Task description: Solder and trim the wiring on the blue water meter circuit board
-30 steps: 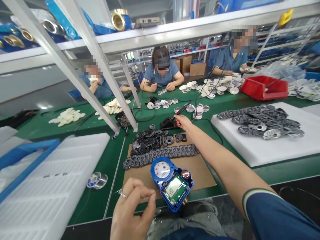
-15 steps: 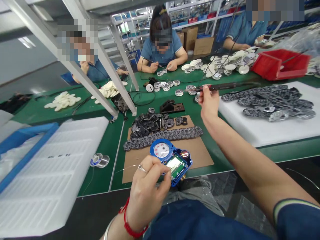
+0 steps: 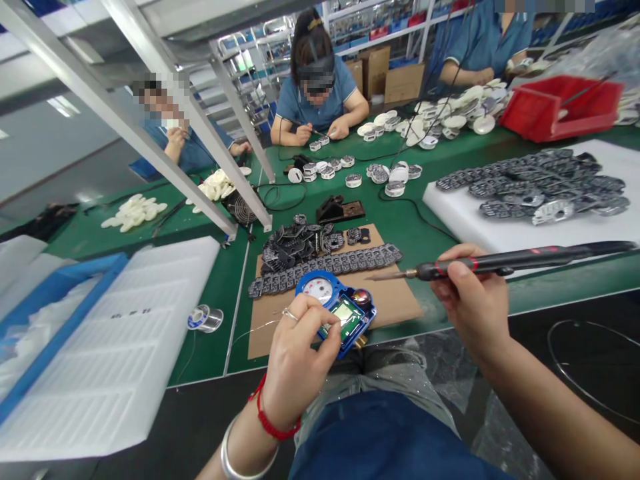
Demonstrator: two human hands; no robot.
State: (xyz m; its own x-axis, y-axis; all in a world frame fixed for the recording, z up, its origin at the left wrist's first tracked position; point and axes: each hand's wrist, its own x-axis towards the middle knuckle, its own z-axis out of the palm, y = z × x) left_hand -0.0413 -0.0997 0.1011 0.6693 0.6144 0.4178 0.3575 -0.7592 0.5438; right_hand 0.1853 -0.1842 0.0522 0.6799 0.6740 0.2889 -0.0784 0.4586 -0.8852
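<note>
Soldering iron [image 3: 515, 260] and right hand [image 3: 470, 300] have come down and nearer the wearer since half a second ago; left hand [image 3: 303, 350] much the same over the meter.

Head view: right hand wrapped round the iron's handle, bare tip pointing left, apart from the blue-cased meter [image 3: 341, 291]. Far end of the iron blurred. Left hand pinched on a thin wire [image 3: 257, 327]; the wire's end is lost behind the fingers. Meter sits at the near edge of the worktop [image 3: 210, 360], overlapping the cardboard [image 3: 400, 310]; underside hidden, so cannot tell what bears it. Left hand covers the lower dial [image 3: 317, 289] and left part of the green board [image 3: 357, 325]; display washed out, unreadable. Row of grey parts [image 3: 327, 267] just beyond, partly masked by the meter. Solder spool [image 3: 205, 319] to the left. Across, one co-worker [image 3: 170, 133] is half behind metal posts; another [image 3: 485, 50] is cut off at the top.
</note>
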